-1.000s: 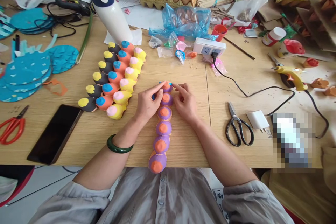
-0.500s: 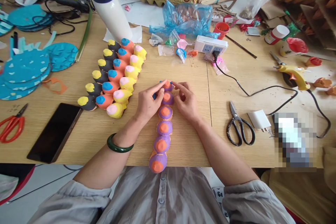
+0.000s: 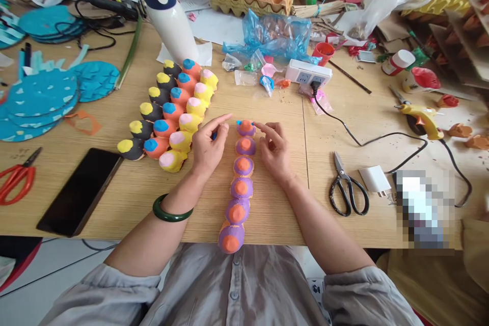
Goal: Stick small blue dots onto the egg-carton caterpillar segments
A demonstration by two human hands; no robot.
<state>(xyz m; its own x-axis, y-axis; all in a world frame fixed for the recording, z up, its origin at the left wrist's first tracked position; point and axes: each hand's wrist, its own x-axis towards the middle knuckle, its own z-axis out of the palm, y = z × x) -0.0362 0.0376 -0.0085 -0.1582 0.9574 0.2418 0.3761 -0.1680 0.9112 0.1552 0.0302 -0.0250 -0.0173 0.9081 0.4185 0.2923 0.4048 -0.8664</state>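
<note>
A strip of purple-painted egg-carton cups (image 3: 241, 187) with orange clay tips runs from the table's front edge towards the middle. Small blue clay bits stick out on both sides of the farthest cup's orange tip. My left hand (image 3: 209, 146) is left of that cup, apart from it, index finger stretched out. A lump of blue clay (image 3: 214, 135) shows in its curled fingers. At the cup's right side, the index fingertip of my right hand (image 3: 275, 152) touches the blue bit. The other right-hand fingers bend loosely, with nothing visible in them.
Black, orange and yellow carton-cup strips (image 3: 168, 112) lie to the left, near a phone (image 3: 80, 191) and red scissors (image 3: 19, 178). Rightward are black-handled scissors (image 3: 348, 188), a charger (image 3: 374, 181), a glue gun (image 3: 422, 118) and a corded power strip (image 3: 308, 74). A white bottle (image 3: 168, 20) stands behind.
My left hand has drawn back leftwards from the farthest purple cup, baring a blue bit on its left side. My right hand stays beside the cup, its index finger at the right bit.
</note>
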